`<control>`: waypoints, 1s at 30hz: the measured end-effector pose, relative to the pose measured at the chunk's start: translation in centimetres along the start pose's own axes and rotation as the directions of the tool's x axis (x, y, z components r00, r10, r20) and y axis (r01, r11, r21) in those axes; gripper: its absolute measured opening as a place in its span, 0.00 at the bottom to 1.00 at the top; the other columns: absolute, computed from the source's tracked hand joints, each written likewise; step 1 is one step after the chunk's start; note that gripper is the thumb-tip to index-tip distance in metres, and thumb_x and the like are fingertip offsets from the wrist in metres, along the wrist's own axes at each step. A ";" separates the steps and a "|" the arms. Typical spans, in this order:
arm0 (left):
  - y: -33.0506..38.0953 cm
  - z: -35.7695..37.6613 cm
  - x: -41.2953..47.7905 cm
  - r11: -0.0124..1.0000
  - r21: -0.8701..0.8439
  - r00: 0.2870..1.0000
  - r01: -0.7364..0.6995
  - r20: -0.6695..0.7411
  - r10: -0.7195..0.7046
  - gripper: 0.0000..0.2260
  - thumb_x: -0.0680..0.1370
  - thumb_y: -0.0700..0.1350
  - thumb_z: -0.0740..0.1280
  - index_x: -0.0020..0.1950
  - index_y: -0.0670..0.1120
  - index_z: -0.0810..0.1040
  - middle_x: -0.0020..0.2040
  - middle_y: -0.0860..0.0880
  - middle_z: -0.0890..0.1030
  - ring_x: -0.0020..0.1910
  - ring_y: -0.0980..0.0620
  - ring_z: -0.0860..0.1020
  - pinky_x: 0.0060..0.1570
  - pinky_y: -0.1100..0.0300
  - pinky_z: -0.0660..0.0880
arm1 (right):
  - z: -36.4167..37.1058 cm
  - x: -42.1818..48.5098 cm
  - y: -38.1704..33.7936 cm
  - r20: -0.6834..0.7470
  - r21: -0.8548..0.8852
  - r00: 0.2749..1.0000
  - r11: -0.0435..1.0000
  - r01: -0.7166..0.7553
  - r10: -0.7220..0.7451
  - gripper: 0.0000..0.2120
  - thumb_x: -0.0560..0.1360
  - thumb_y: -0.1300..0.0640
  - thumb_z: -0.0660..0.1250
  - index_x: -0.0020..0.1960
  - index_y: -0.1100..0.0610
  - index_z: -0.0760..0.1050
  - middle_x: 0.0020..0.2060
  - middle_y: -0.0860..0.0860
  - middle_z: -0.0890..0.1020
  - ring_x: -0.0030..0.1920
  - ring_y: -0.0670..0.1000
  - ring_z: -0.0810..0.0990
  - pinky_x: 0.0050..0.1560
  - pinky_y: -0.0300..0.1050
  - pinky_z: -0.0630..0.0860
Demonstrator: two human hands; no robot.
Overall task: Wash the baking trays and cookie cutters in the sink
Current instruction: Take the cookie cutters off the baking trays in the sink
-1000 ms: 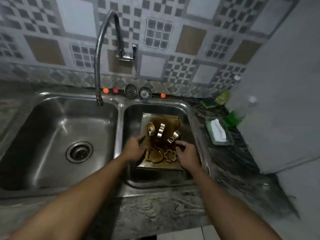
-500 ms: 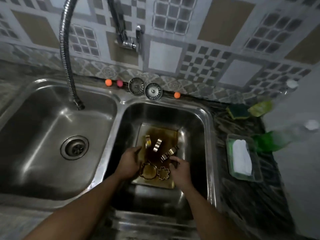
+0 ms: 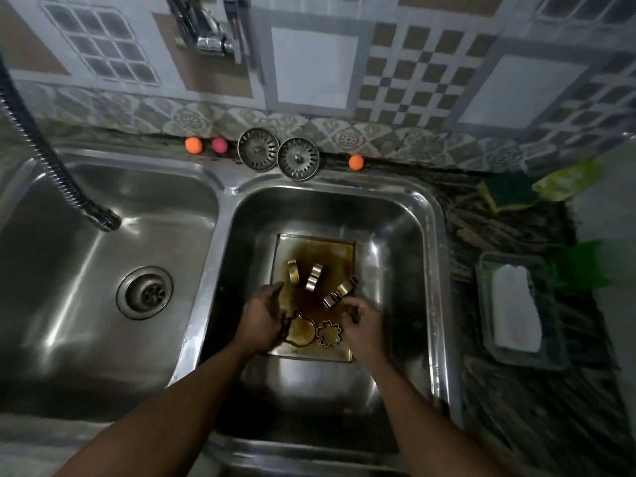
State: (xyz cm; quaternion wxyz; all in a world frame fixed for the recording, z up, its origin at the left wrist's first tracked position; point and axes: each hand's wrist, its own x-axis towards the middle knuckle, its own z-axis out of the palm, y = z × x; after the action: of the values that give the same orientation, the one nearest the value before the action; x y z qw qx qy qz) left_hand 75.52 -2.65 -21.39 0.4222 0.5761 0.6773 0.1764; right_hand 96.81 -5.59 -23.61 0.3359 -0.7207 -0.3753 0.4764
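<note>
While peering straight down, starting with the biggest: a steel double sink (image 3: 220, 215), sunk into a dark mottled counter (image 3: 523, 407). Left basin (image 3: 86, 321) with its round drain (image 3: 144, 292), and hanging over its far corner, a ribbed tap hose (image 3: 62, 177).

Down flat on the floor of the right basin (image 3: 426, 270): the baking tray (image 3: 330, 246), stained brown through the middle. Off on the counter to the right, a green tub (image 3: 488, 270) with a white cloth (image 3: 512, 308) inside, and a green sponge (image 3: 506, 194) beyond it.

Over to the hands, both low in the right basin. Left hand (image 3: 263, 315) at the tray's left edge, grip closed round that edge. Right hand (image 3: 364, 325) at the right edge, grip curled onto it as well.

Propped against the back wall between the basins, two round strainers (image 3: 258, 149), side by side.

On the tray, five cookie cutters (image 3: 314, 277). Three rings up on edge near the middle. Flower cutter (image 3: 329, 333) and rounded cutter (image 3: 300, 330) lying flat by the front edge, between the hands.

Smallest of all, along the back ledge: two orange balls (image 3: 193, 145) and a pink ball (image 3: 219, 145).
</note>
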 end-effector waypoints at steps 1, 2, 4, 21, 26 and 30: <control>-0.1 0.1 0.2 1.000 -0.003 1.000 -0.004 -0.006 0.004 0.25 0.75 0.34 0.70 0.71 0.46 0.72 0.66 0.48 0.74 0.62 0.54 0.72 0.59 0.63 0.69 | 0.1 0.1 0.0 0.003 0.007 1.000 1.000 -0.004 0.004 0.18 0.74 0.70 0.66 0.55 0.49 0.79 0.50 0.51 0.83 0.43 0.50 0.83 0.39 0.42 0.80; -0.2 0.2 0.3 1.000 -0.005 1.000 -0.006 -0.010 0.006 0.25 0.75 0.34 0.70 0.71 0.46 0.72 0.66 0.48 0.74 0.61 0.55 0.72 0.59 0.64 0.69 | 0.2 0.2 0.0 0.003 0.009 1.000 1.000 -0.008 0.008 0.18 0.74 0.69 0.66 0.54 0.47 0.79 0.50 0.51 0.83 0.45 0.51 0.83 0.42 0.44 0.81; -0.3 0.3 0.5 1.000 -0.013 1.000 -0.006 -0.017 0.006 0.25 0.75 0.33 0.69 0.71 0.47 0.72 0.67 0.48 0.74 0.61 0.56 0.71 0.59 0.64 0.68 | 0.4 0.3 0.0 -0.003 0.015 1.000 1.000 -0.022 0.022 0.19 0.74 0.69 0.66 0.52 0.45 0.79 0.51 0.51 0.83 0.48 0.50 0.84 0.45 0.48 0.83; -2.7 0.9 1.2 0.999 0.041 1.000 -0.031 -0.001 0.031 0.31 0.72 0.35 0.72 0.74 0.46 0.69 0.69 0.46 0.74 0.66 0.47 0.73 0.67 0.53 0.71 | 0.9 -0.1 -0.3 0.041 -0.030 0.999 0.999 -0.021 0.022 0.20 0.73 0.70 0.65 0.51 0.44 0.77 0.50 0.50 0.84 0.48 0.45 0.83 0.45 0.39 0.81; -3.0 1.0 1.3 0.998 0.047 0.999 -0.036 0.011 0.036 0.30 0.74 0.34 0.70 0.74 0.48 0.69 0.69 0.47 0.72 0.66 0.47 0.73 0.67 0.52 0.72 | 0.8 -0.3 -0.1 0.038 -0.038 0.999 0.999 -0.021 0.023 0.18 0.74 0.69 0.66 0.53 0.46 0.77 0.50 0.50 0.83 0.48 0.46 0.83 0.47 0.43 0.82; -2.8 1.0 1.3 0.999 0.029 1.000 -0.016 0.003 0.016 0.28 0.75 0.34 0.69 0.74 0.49 0.70 0.70 0.48 0.72 0.66 0.49 0.73 0.67 0.55 0.72 | 1.0 -0.2 -0.3 0.036 -0.014 0.999 0.999 -0.035 0.035 0.19 0.74 0.69 0.66 0.52 0.45 0.77 0.50 0.50 0.83 0.48 0.47 0.83 0.46 0.40 0.81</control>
State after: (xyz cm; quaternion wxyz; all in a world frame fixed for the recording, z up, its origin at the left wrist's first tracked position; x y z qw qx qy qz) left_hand 74.55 -2.47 -24.53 0.4134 0.5876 0.6747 0.1693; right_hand 95.76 -5.43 -23.59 0.3157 -0.7208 -0.3719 0.4925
